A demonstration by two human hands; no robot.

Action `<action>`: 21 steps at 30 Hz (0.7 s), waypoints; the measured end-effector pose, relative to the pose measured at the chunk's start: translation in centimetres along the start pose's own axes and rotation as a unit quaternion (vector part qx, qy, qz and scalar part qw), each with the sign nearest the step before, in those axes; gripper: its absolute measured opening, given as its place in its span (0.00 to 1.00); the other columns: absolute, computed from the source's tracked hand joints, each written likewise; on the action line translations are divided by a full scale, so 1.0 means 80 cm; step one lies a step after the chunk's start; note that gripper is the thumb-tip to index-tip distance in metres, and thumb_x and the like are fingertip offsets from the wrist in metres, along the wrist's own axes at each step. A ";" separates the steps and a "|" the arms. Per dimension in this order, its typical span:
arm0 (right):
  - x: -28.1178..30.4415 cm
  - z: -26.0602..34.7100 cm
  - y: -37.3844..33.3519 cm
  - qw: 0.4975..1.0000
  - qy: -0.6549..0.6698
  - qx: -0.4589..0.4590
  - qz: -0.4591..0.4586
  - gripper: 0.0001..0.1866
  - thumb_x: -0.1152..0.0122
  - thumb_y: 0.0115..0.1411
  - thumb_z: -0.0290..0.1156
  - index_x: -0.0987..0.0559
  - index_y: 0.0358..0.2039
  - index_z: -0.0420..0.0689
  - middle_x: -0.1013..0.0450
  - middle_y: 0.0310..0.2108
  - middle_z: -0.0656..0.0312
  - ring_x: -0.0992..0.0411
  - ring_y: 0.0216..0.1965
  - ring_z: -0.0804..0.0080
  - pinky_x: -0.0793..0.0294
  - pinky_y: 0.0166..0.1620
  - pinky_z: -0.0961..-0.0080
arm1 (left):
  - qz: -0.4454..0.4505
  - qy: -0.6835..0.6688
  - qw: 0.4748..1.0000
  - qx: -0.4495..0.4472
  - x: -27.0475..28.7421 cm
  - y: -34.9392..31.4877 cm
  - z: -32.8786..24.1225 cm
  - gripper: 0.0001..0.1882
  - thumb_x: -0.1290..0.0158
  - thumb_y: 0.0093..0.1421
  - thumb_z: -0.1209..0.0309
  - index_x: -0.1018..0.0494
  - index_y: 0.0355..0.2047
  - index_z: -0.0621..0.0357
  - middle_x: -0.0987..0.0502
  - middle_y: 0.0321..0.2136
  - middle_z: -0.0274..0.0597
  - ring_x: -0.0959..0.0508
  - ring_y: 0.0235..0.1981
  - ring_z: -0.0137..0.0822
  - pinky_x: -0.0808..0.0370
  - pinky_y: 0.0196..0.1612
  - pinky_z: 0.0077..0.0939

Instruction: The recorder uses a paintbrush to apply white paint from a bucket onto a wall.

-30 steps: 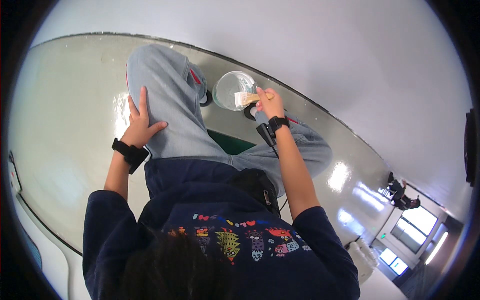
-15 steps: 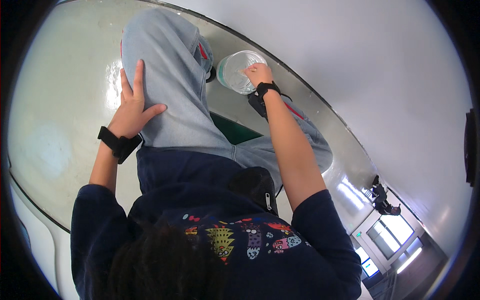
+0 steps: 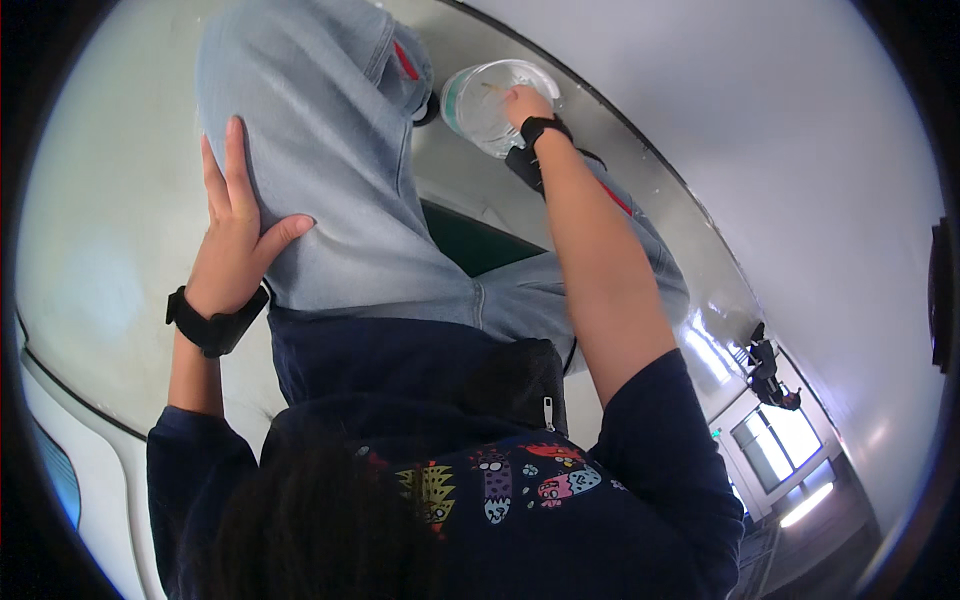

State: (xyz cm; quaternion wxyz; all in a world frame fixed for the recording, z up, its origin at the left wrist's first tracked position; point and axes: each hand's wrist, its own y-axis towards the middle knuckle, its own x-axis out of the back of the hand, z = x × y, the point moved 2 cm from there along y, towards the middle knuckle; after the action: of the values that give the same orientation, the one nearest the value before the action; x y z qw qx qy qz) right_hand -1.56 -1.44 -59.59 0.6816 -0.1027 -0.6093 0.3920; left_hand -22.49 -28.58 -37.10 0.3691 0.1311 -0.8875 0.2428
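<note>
My left hand rests on the thigh of my pale jeans, its fingers stretched and the thumb spread apart. A round, clear plastic tub with a teal band stands on the floor beyond my knees. Over the right side of its mouth is my right hand, fingers closed. A thin, light-brown stick-like piece juts from the fingertips over the tub; its exact kind is too small to tell. The tub's contents look clear and cannot be made out. Black straps circle both wrists.
A dark green flat surface shows between my legs. Close on the right rises a white wall with a dark base edge. Far right, a person in dark clothes is near a glazed door. A white rounded furnishing stands lower left.
The view has shifted, so the tub and my right hand appear higher and slightly right. My left hand appears farther left, still on the thigh. My right hand stays at the tub.
</note>
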 end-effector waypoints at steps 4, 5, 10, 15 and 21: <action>-0.008 0.006 0.001 1.000 0.006 -0.005 0.019 0.16 0.60 0.53 0.36 0.28 0.35 0.40 0.32 0.35 0.49 0.35 0.39 0.53 0.37 0.42 0.65 | -0.009 -0.005 1.000 0.015 0.004 -0.008 0.000 0.49 0.45 0.42 0.61 0.67 0.55 0.58 0.64 0.54 0.61 0.60 0.55 0.60 0.49 0.54 0.39; -0.010 0.002 0.005 1.000 0.013 -0.015 0.017 0.17 0.60 0.53 0.36 0.29 0.35 0.39 0.32 0.36 0.49 0.35 0.40 0.53 0.37 0.43 0.65 | -0.009 -0.009 1.000 0.018 0.003 -0.006 0.000 0.49 0.45 0.42 0.61 0.67 0.55 0.58 0.64 0.54 0.61 0.60 0.55 0.60 0.49 0.54 0.39; -0.021 -0.001 0.015 1.000 0.011 -0.007 -0.001 0.16 0.60 0.53 0.35 0.29 0.34 0.38 0.32 0.35 0.47 0.36 0.39 0.52 0.37 0.43 0.65 | -0.011 0.007 1.000 0.027 0.003 -0.005 -0.004 0.50 0.44 0.40 0.62 0.66 0.55 0.58 0.62 0.54 0.62 0.60 0.55 0.59 0.48 0.54 0.40; -0.028 -0.006 0.025 0.999 0.022 0.032 -0.019 0.15 0.59 0.52 0.34 0.28 0.33 0.37 0.32 0.32 0.45 0.35 0.38 0.50 0.36 0.40 0.64 | -0.013 0.010 0.999 0.050 0.002 -0.006 -0.004 0.51 0.43 0.39 0.62 0.66 0.55 0.57 0.63 0.54 0.64 0.59 0.55 0.59 0.47 0.53 0.39; -0.031 -0.008 0.030 0.999 -0.006 0.041 0.012 0.13 0.55 0.48 0.32 0.27 0.33 0.41 0.31 0.33 0.49 0.34 0.37 0.53 0.35 0.40 0.63 | 0.001 -0.008 0.997 0.083 0.003 -0.004 -0.004 0.51 0.43 0.40 0.63 0.66 0.55 0.57 0.67 0.53 0.65 0.57 0.55 0.59 0.47 0.53 0.39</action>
State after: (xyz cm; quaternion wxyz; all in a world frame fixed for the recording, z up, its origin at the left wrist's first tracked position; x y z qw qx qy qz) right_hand -1.87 -1.24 -63.11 0.6767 -0.0798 -0.5956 0.4253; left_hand -22.34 -28.69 -36.58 0.3499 0.1619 -0.8673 0.3148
